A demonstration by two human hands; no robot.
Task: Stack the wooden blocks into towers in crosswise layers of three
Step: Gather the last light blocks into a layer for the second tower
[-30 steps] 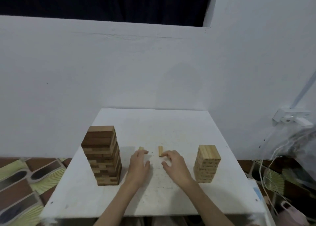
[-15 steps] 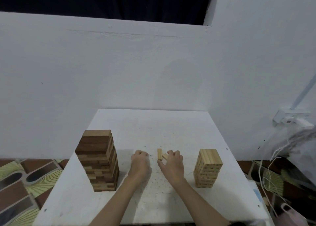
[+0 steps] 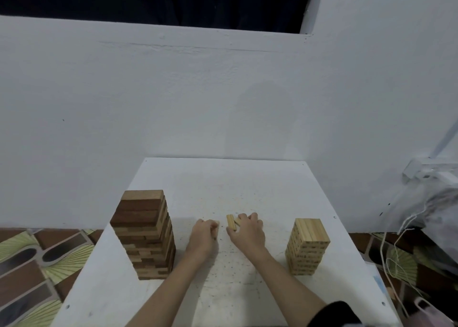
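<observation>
A tall tower of larger brown and tan blocks point(image 3: 145, 235) stands at the table's left. A shorter tower of small pale blocks point(image 3: 307, 246) stands at the right. Between them, my left hand point(image 3: 204, 232) is curled round a small pale block, whose end shows at my fingertips point(image 3: 217, 223). My right hand point(image 3: 246, 230) lies over a second small block point(image 3: 237, 221), fingers curled on it. A third small block point(image 3: 230, 222) lies on the table right beside my right thumb, touching the second block.
The white table point(image 3: 223, 185) stands against a white wall. Patterned floor tiles point(image 3: 29, 264) show at the left. At the right hang white cords and a plastic bag point(image 3: 426, 203) next to a wall socket.
My left hand has closed around a small block that stood free at its fingertips. My right hand has slid over the blocks near it. The view has shifted slightly.
</observation>
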